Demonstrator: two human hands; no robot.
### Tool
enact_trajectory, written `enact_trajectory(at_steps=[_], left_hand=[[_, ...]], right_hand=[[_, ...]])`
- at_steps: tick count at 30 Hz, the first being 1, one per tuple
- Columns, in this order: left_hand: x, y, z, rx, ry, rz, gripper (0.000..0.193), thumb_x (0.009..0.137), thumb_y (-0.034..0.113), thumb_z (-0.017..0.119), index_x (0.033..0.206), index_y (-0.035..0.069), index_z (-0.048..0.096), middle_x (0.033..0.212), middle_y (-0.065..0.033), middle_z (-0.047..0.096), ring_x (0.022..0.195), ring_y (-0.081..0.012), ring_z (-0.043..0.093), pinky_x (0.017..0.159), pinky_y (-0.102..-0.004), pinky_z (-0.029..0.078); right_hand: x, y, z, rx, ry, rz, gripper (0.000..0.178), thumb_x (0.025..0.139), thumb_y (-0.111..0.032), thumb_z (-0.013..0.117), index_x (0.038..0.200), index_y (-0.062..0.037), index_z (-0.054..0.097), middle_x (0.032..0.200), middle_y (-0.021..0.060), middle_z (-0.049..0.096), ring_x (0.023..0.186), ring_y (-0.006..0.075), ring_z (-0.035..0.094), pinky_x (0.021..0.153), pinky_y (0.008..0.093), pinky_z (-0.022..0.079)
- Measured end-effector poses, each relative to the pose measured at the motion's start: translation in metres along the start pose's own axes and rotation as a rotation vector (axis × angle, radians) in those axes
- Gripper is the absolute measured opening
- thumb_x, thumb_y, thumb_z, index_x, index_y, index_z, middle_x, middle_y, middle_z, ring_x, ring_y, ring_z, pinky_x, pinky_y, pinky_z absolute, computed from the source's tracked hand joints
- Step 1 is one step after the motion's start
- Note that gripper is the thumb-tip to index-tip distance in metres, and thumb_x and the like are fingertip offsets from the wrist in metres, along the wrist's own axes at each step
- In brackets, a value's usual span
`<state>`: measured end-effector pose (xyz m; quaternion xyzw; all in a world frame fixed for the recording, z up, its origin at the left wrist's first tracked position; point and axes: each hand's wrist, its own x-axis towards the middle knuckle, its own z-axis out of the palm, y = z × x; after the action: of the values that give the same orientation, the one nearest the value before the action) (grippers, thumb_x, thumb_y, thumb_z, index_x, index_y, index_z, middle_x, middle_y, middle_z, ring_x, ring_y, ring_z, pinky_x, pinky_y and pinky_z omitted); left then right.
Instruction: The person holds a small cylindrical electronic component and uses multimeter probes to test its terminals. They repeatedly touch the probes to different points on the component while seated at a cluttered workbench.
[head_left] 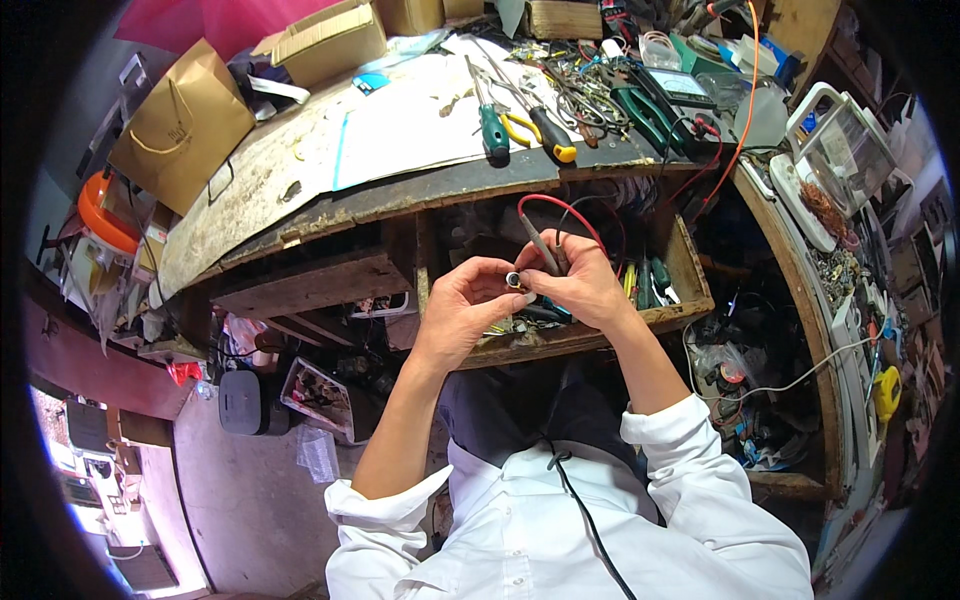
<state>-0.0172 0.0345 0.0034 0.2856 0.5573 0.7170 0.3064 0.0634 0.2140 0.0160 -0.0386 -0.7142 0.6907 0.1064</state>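
My left hand (pixel 462 308) and my right hand (pixel 583 287) meet above an open wooden drawer (pixel 590 338). Between their fingertips is a small round part (pixel 514 280), dark with a pale rim; its exact kind is too small to make out. My left fingers pinch it, and my right thumb touches it. A slim grey test probe (pixel 539 244) is in my right hand, slanting up between the fingers. A red lead (pixel 562 201) loops near its upper end, with a dark lead beside it. The probe's lower end is hidden by my right hand.
Green-handled (pixel 494 132) and yellow-tipped (pixel 556 138) screwdrivers lie on white sheets on the bench (pixel 395 200). An analog multimeter (pixel 678 86) and several loose tools are at the back right. A gold paper bag (pixel 185 125) stands left. Below it is a bin (pixel 322 398).
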Motion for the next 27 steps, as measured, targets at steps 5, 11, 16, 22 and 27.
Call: enact_trajectory(at_steps=[5,11,16,22,27], left_hand=[[0.000,0.000,-0.001,-0.011,0.035,-0.015,0.026,0.092,0.006,0.070,0.116,-0.002,0.065,0.102,-0.0089,0.072,0.092,-0.0138,0.069,0.085,-0.0280,0.056],[-0.002,-0.003,0.000,-0.005,0.065,0.010,0.024,0.093,0.007,0.069,0.114,-0.003,0.068,0.096,-0.0094,0.074,0.085,-0.0136,0.070,0.080,-0.0276,0.057],[-0.001,-0.006,-0.002,0.030,0.122,0.074,0.023,0.092,0.007,0.069,0.114,-0.003,0.068,0.094,-0.0101,0.074,0.082,-0.0144,0.071,0.078,-0.0285,0.058],[0.001,-0.004,-0.004,-0.069,0.131,0.035,0.023,0.092,0.005,0.068,0.113,-0.004,0.067,0.095,-0.0123,0.074,0.082,-0.0164,0.072,0.077,-0.0307,0.060],[0.001,0.001,-0.004,-0.142,0.105,-0.022,0.025,0.091,0.003,0.068,0.115,-0.005,0.066,0.096,-0.0136,0.073,0.083,-0.0181,0.072,0.079,-0.0321,0.061]], right_hand=[[0.000,0.003,-0.001,-0.048,0.006,-0.001,0.012,0.087,-0.010,0.072,0.093,-0.0029,0.065,0.080,-0.0010,0.064,0.072,0.0059,0.058,0.068,0.0235,0.049],[0.000,0.002,-0.001,-0.073,0.002,0.013,0.014,0.087,-0.013,0.073,0.093,-0.0032,0.065,0.078,-0.0014,0.063,0.071,0.0057,0.057,0.067,0.0236,0.049],[-0.003,-0.011,-0.001,-0.070,-0.036,0.082,0.019,0.086,-0.012,0.076,0.099,-0.0026,0.064,0.085,0.0011,0.066,0.077,0.0070,0.060,0.071,0.0240,0.051],[-0.001,0.000,-0.002,-0.025,-0.082,-0.019,0.022,0.087,-0.003,0.074,0.105,-0.0009,0.063,0.095,0.0045,0.068,0.086,0.0089,0.064,0.077,0.0239,0.053],[-0.001,0.000,-0.002,-0.012,-0.062,-0.021,0.019,0.087,-0.002,0.072,0.105,-0.0013,0.063,0.095,0.0044,0.069,0.086,0.0093,0.065,0.076,0.0229,0.053]])
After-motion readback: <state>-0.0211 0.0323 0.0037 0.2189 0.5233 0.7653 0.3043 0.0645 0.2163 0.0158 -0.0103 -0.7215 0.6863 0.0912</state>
